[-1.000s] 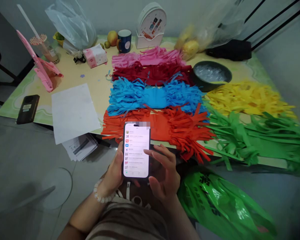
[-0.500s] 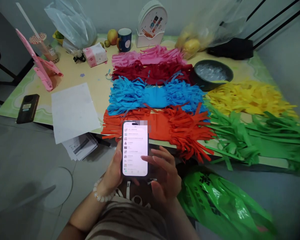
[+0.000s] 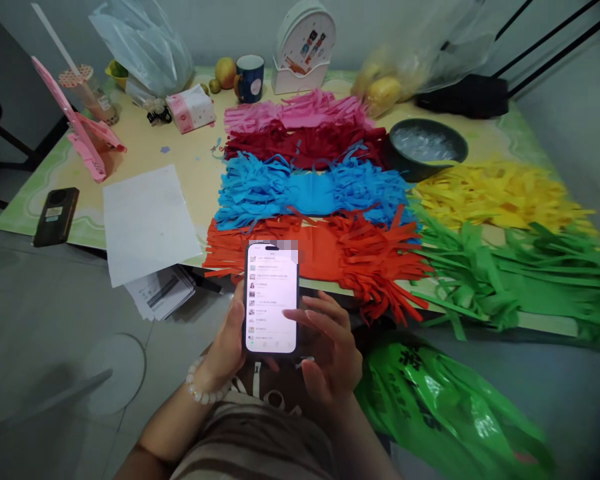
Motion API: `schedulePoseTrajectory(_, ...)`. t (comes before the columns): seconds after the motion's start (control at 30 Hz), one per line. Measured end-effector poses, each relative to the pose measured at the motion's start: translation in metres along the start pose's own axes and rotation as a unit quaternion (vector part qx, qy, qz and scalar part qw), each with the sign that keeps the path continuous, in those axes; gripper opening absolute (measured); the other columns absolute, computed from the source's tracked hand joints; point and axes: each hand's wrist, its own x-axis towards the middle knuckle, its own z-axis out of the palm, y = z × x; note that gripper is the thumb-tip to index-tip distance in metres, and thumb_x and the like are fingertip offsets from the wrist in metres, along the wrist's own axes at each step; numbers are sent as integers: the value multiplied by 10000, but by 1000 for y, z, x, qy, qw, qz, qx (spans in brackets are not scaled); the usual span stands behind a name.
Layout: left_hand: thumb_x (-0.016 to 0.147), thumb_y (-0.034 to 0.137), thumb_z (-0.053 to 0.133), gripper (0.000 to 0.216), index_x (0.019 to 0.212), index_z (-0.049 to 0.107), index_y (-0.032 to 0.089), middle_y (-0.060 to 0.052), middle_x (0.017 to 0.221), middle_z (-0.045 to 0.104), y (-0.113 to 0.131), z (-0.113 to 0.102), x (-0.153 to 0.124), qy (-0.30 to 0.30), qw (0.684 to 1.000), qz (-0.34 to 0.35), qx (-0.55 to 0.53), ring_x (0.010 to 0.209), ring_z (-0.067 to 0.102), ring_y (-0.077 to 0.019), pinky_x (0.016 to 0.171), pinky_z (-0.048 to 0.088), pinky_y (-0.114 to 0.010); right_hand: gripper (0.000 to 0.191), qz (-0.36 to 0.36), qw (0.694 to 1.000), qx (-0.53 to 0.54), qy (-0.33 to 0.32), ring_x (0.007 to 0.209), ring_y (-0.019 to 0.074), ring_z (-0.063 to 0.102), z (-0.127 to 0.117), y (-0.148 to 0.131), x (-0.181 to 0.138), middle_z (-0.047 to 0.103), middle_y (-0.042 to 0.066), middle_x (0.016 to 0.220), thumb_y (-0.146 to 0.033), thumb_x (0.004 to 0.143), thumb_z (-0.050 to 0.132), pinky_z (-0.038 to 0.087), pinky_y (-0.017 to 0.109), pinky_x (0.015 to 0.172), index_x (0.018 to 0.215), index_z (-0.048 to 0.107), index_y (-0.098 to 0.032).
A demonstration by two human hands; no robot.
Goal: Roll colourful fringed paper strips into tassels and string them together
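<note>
A smartphone [image 3: 272,300] with a lit screen showing a list is held upright in front of my body. My left hand [image 3: 230,337] wraps round its left side and lower back, with a bead bracelet [image 3: 205,388] on the wrist. At the phone's right side, my right hand [image 3: 333,347] has its fingers stretched out and apart, one fingertip over the screen's right edge. Behind the phone, on the table, lies an orange fringed piece [image 3: 320,252]. Beyond it are blue [image 3: 310,190], dark red [image 3: 305,145] and pink [image 3: 300,115] fringed pieces.
Yellow [image 3: 500,197] and green [image 3: 510,273] fringed pieces lie right, near a dark bowl [image 3: 400,150]. Left are white paper [image 3: 147,220], another phone [image 3: 56,217] and a pink stand [image 3: 87,143]. A mug [image 3: 250,80] stands at the back. A green bag [image 3: 450,400] sits below the table.
The view has shifted very slightly. Both hands and the phone keep nearly the same place, and the list on the screen looks much the same.
</note>
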Motion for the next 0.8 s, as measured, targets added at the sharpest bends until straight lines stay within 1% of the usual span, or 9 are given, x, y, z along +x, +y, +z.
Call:
schedulePoseTrajectory(0.37, 939, 667, 406, 671, 1500, 322, 307, -149, 1238, 658, -3, -3, 0, -14, 1000, 15, 1, 650, 707, -202, 408, 564, -257, 413, -2, 1000, 10, 6, 1093, 300, 591, 0, 1, 1, 717, 101, 999, -411, 965, 489, 440, 622, 997, 1311, 522, -189)
schedulePoseTrajectory(0.47, 930, 672, 424, 675, 1488, 330, 303, -136, 1213, 671, -2, -3, 0, -9, 1000, 12, 0, 642, 704, -200, 399, 574, -267, 429, -1, 1000, 2, 5, 1125, 305, 582, 0, 3, -1, 703, 106, 1037, -414, 957, 491, 451, 625, 997, 1325, 520, -195)
schedulePoseTrajectory(0.63, 917, 677, 453, 707, 1493, 312, 291, -131, 1166, 693, 1, -1, 0, -16, 1000, 4, -8, 658, 711, -211, 399, 579, -261, 478, 5, 1000, 5, 11, 1227, 340, 537, -1, 4, -5, 676, 128, 1153, -443, 937, 514, 470, 623, 984, 1351, 513, -204)
schedulePoseTrajectory(0.8, 930, 670, 433, 704, 1505, 294, 289, -140, 1195, 680, -1, -2, 2, -18, 1000, 18, -8, 654, 713, -208, 399, 579, -262, 442, -14, 1000, 13, 14, 1149, 318, 570, -2, 2, -2, 718, 114, 1047, -411, 960, 492, 426, 630, 1010, 1332, 523, -174)
